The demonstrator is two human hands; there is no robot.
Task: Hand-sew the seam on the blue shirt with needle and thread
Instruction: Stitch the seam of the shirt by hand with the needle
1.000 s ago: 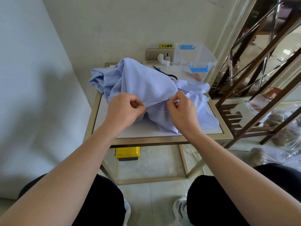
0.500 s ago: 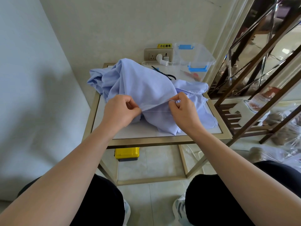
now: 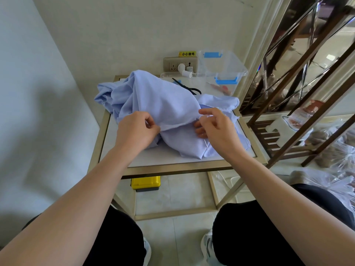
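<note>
A pale blue shirt lies bunched on the small white-topped table. My left hand pinches the shirt's hem at the left end of a raised fold. My right hand is at the fold's right end, thumb and forefinger closed on the seam edge, with the other fingers under the cloth. A thin pale thread runs down from that hand across the fabric. The needle itself is too small to make out.
Black scissors lie behind the shirt. A clear plastic box with blue clips stands at the back right, beside a wall socket. A yellow case sits on the floor under the table. A brown slatted rack is at the right.
My right hand has moved to the right and slightly up, drawing the seam edge out. The thread, earlier stretched between the two hands, now hangs below my right hand. My left hand keeps its pinch.
</note>
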